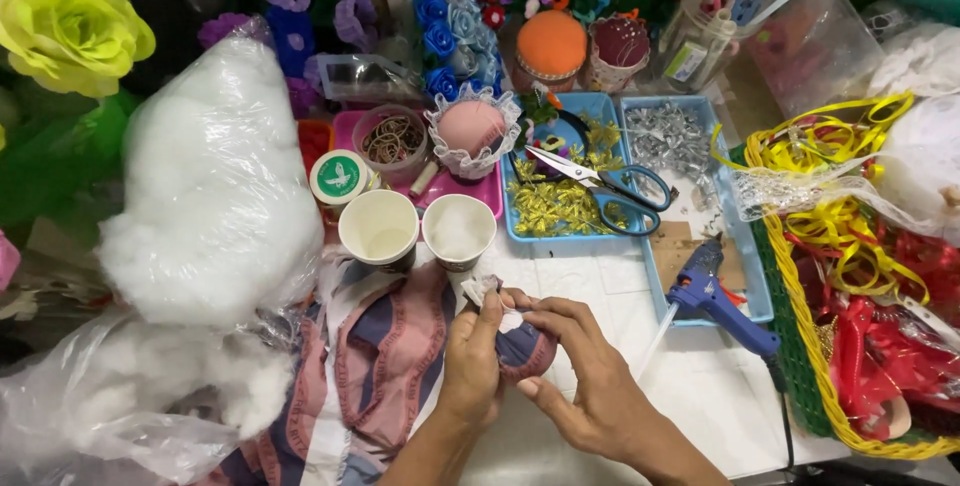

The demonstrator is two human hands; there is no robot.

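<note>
I see my left hand (472,361) and right hand (580,371) clamped on a stuffed fabric ball (525,349), its top unclosed; stuffing bag (215,176) left, glue gun (715,298) right.

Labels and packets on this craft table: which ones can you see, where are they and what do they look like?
Round lid label: behind the left paper cup, white with green ring and emblem.
Jar label: on the clear jar at the back, small pale rectangle.
Stuffing bag: left side, clear plastic, white fluff inside.
</note>
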